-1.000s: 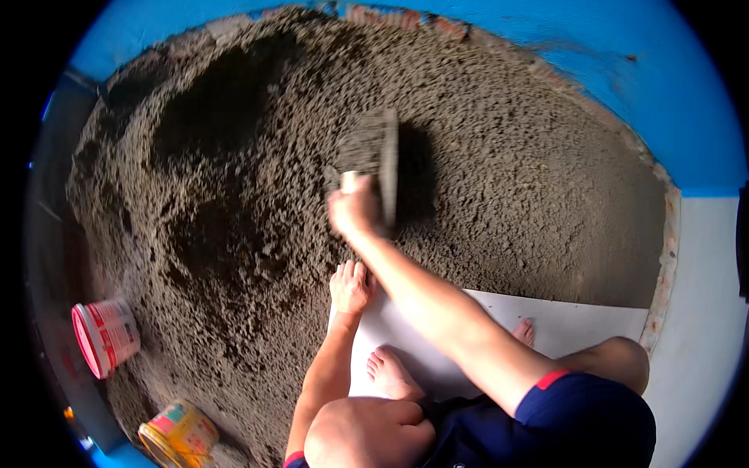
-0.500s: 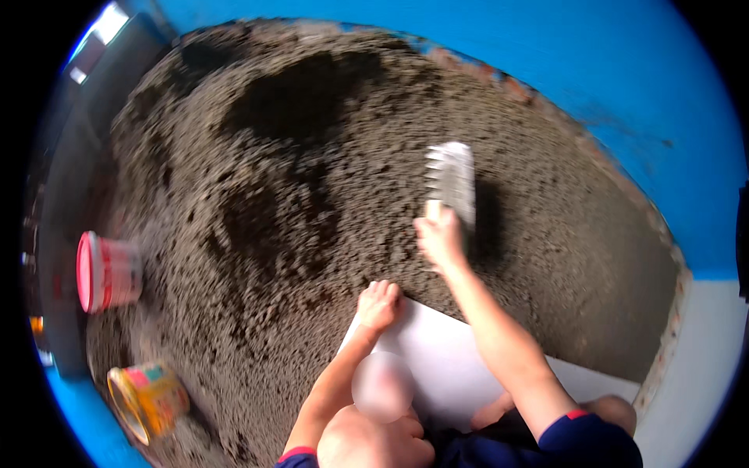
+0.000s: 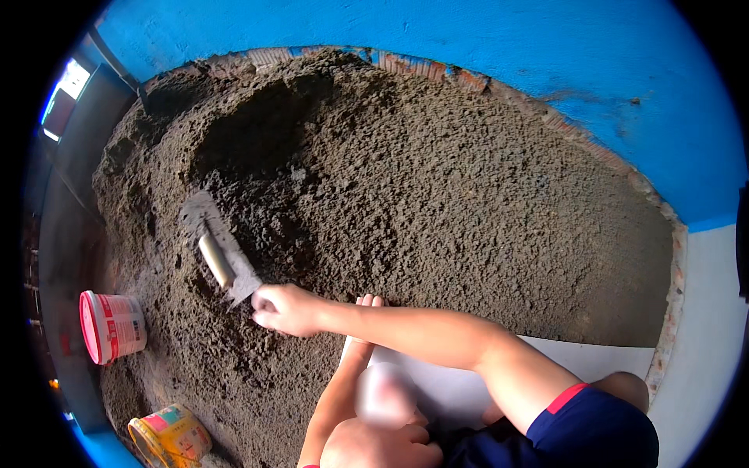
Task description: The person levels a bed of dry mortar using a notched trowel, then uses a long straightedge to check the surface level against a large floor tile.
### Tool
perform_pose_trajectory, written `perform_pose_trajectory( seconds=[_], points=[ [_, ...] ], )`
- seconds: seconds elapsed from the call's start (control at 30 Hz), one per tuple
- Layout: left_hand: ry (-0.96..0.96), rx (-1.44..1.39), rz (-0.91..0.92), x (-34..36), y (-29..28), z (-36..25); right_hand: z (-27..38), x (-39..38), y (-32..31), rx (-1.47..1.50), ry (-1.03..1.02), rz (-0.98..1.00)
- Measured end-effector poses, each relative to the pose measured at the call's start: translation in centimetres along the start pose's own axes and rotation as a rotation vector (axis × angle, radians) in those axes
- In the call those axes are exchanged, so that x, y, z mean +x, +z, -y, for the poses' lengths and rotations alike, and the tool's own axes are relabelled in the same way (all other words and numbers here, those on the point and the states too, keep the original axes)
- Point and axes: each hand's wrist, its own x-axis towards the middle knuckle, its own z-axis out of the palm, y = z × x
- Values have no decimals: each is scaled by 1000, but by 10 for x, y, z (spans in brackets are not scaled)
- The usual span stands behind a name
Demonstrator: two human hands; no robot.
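Observation:
My right hand [image 3: 287,309] is closed on the near end of a notched trowel [image 3: 234,269]. Its metal blade lies tilted low over the rough grey mortar [image 3: 437,195], left of the middle, with the pale handle facing up. The fingers grip near the blade's end, not around the handle. My left hand [image 3: 370,301] rests at the front corner of a white board [image 3: 437,382]. Its fingers lie forward at the board's edge, and my right forearm hides most of the hand. My bare knees are on the board.
A white and red bucket [image 3: 125,327] and a yellow bucket [image 3: 175,437] lie tipped at the left. Mortar is heaped high at the far left and smooth at the right. A blue wall [image 3: 546,47] with a chipped brick edge borders the far side.
My right hand has swung left with the trowel, from right of the middle to the mortar heap. It has gone from the handle to the blade's end. The left hand stays at the board's corner.

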Motion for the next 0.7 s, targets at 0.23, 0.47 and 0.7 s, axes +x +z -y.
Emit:
perform_pose_trajectory(
  seconds=[0.23, 0.47, 0.7],
  points=[
    [-25, -69, -211, 4, -26, -7, -116, -161, -97, -624, 59, -197],
    [24, -129, -283, 12, -28, -7, -31, -418, -197, -825, 762, -145],
    [617, -505, 150, -2, -3, -95, -57, -561, -84, -540, 1009, -919]
  ],
)
